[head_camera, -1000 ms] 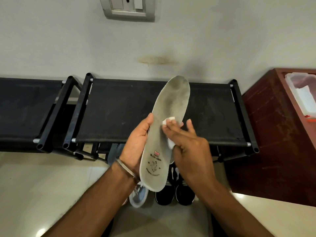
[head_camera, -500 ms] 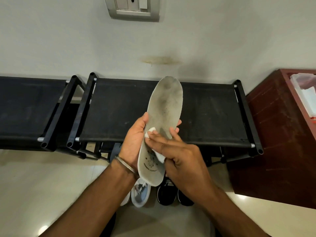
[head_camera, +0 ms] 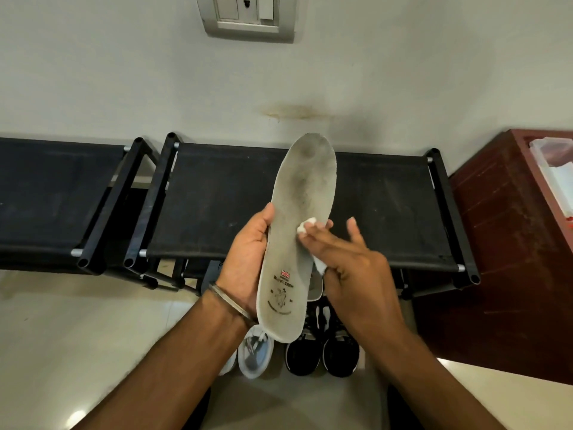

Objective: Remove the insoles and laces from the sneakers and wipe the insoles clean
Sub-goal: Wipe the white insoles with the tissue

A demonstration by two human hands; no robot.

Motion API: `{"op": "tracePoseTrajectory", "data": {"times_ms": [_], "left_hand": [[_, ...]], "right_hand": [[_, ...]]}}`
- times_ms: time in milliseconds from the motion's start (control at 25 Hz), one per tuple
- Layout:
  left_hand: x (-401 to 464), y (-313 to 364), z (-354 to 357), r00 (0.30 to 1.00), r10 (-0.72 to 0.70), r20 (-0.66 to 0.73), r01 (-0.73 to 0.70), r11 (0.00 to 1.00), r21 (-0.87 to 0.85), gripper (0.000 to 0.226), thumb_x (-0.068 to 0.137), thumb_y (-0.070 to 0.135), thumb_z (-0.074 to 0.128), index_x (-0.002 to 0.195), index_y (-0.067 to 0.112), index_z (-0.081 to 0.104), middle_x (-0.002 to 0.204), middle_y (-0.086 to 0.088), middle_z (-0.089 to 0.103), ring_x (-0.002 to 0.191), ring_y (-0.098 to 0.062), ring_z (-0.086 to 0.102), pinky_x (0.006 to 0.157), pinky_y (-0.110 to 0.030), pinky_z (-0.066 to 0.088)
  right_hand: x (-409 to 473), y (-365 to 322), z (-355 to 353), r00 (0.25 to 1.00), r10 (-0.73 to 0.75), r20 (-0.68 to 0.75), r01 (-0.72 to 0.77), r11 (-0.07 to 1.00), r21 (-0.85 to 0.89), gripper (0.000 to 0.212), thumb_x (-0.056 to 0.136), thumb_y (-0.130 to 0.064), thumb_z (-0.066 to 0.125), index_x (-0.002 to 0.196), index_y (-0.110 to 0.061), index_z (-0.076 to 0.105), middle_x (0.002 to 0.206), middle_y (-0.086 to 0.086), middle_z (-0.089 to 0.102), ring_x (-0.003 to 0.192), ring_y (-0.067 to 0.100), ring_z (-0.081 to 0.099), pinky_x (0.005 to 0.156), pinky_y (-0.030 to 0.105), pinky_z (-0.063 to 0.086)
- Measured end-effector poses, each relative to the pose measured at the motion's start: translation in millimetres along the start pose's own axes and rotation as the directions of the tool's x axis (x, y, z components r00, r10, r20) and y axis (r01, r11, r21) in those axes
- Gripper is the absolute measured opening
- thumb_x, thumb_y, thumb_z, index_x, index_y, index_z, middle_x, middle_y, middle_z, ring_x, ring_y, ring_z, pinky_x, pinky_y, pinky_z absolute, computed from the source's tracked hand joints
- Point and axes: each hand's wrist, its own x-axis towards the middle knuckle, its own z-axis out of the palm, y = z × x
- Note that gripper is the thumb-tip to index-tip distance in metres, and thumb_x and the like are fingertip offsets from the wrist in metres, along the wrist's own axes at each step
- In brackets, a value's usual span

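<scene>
Pale grey-white wall (head_camera: 403,72) fills the upper half; a brownish stain (head_camera: 291,110) sits on it just above the rack. Silver switch plate (head_camera: 248,17) at top centre, partly cut by the frame edge.

Black fabric-topped shoe rack (head_camera: 387,206) with black tube frame runs across the middle, against the wall; a second black rack (head_camera: 52,193) stands just beside it on the left. Dark red-brown wooden cabinet (head_camera: 508,243) at right, with a clear plastic box (head_camera: 555,175) on top, contents not legible.

Glossy cream floor tiles (head_camera: 77,336) below. On the floor in front of the rack: a pair of black sneakers with white soles (head_camera: 322,355), and just left of them a white sneaker (head_camera: 255,356), partly hidden by the wrist.

Long worn grey insole (head_camera: 297,237), printed heel end nearest the camera, toe end pointing up toward the wall, held in the air over the rack. Left hand (head_camera: 248,259) grips its left edge, thumb on top, fingers curled behind; thin metal bangle (head_camera: 229,301) at the wrist. Right hand (head_camera: 350,268) presses a small white wipe (head_camera: 305,226) against the insole's right side at mid-length, fingers nearly straight with the wipe tucked beneath them.
</scene>
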Motion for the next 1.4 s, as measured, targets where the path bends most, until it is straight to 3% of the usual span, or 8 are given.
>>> {"op": "tracePoseTrajectory", "data": {"times_ms": [200, 360, 520, 720, 920, 1080, 1200, 1400], "left_hand": [[3, 3, -2, 1.0, 0.01, -0.019, -0.011, 0.999, -0.032, 0.065, 0.096, 0.056, 0.033, 0.141, 0.011, 0.048, 0.139, -0.023, 0.052, 0.12, -0.028, 0.053, 0.111, -0.04, 0.033], [1, -6, 2, 0.999, -0.04, -0.007, 0.04, 0.999, 0.005, 0.067, 0.096, 0.057, 0.032, 0.138, 0.008, 0.052, 0.142, -0.017, 0.051, 0.132, -0.03, 0.047, 0.111, -0.044, 0.034], [2, -2, 3, 1.0, -0.012, -0.015, 0.011, 0.999, -0.05, 0.065, 0.095, 0.055, 0.034, 0.134, 0.008, 0.057, 0.14, -0.021, 0.052, 0.114, -0.027, 0.058, 0.109, -0.039, 0.036], [-3, -11, 7, 0.999, -0.041, -0.008, 0.041, 0.999, 0.0, 0.064, 0.097, 0.053, 0.034, 0.132, 0.006, 0.058, 0.135, -0.018, 0.057, 0.126, -0.03, 0.054, 0.11, -0.042, 0.039], [-1, -3, 6, 0.999, -0.023, -0.047, 0.02, 0.999, -0.049, 0.064, 0.096, 0.053, 0.036, 0.134, 0.006, 0.056, 0.136, -0.022, 0.055, 0.11, -0.027, 0.061, 0.109, -0.039, 0.04], [-5, -15, 12, 0.999, -0.014, -0.05, 0.014, 1.0, 0.005, 0.055, 0.097, 0.049, 0.038, 0.127, 0.01, 0.064, 0.122, -0.014, 0.067, 0.105, -0.024, 0.066, 0.1, -0.038, 0.048], [-3, -19, 16, 0.999, -0.024, -0.021, 0.025, 0.999, 0.038, 0.056, 0.098, 0.05, 0.035, 0.133, 0.013, 0.058, 0.127, -0.011, 0.064, 0.116, -0.024, 0.062, 0.105, -0.039, 0.044], [2, -8, 6, 0.996, -0.067, -0.052, 0.065, 0.997, -0.036, 0.065, 0.096, 0.056, 0.035, 0.138, 0.01, 0.052, 0.136, -0.019, 0.056, 0.121, -0.025, 0.056, 0.107, -0.036, 0.042]], "right_hand": [[-11, -32, 9, 0.992, -0.101, 0.081, 0.079, 0.969, 0.235, 0.051, 0.079, 0.007, 0.049, 0.125, -0.011, 0.065, 0.134, -0.002, 0.057, 0.132, 0.008, 0.049, 0.118, 0.031, 0.029], [-1, -2, 5, 0.999, 0.033, -0.031, -0.034, 0.999, -0.022, 0.047, 0.08, 0.012, 0.065, 0.122, -0.011, 0.068, 0.129, 0.003, 0.063, 0.128, 0.015, 0.052, 0.113, 0.047, 0.036], [-11, -31, 10, 0.996, -0.086, 0.025, 0.081, 0.983, 0.167, 0.048, 0.082, 0.003, 0.047, 0.123, -0.01, 0.066, 0.131, 0.003, 0.062, 0.129, 0.009, 0.052, 0.116, 0.037, 0.033], [-2, 2, 2, 0.997, 0.079, -0.027, -0.079, 0.997, 0.006, 0.052, 0.078, 0.014, 0.067, 0.124, -0.011, 0.067, 0.131, 0.002, 0.062, 0.128, 0.018, 0.055, 0.116, 0.042, 0.03], [-8, -27, 7, 0.996, -0.077, 0.039, 0.066, 0.972, 0.224, 0.058, 0.073, 0.016, 0.054, 0.124, -0.01, 0.065, 0.132, -0.002, 0.059, 0.128, 0.006, 0.052, 0.116, 0.036, 0.033], [2, 6, -1, 0.992, 0.121, -0.041, -0.114, 0.984, 0.138, 0.056, 0.079, 0.016, 0.055, 0.125, -0.014, 0.066, 0.133, -0.006, 0.059, 0.129, 0.001, 0.049, 0.118, 0.038, 0.028], [3, 8, -2, 0.985, 0.169, -0.044, -0.162, 0.978, 0.132, 0.057, 0.08, 0.019, 0.056, 0.126, -0.014, 0.065, 0.134, -0.008, 0.056, 0.131, 0.0, 0.047, 0.119, 0.032, 0.024], [-9, -24, 5, 0.998, 0.004, 0.068, -0.025, 0.952, 0.304, 0.06, 0.073, 0.02, 0.052, 0.124, -0.011, 0.065, 0.132, -0.003, 0.059, 0.129, 0.002, 0.051, 0.117, 0.037, 0.031]]}}
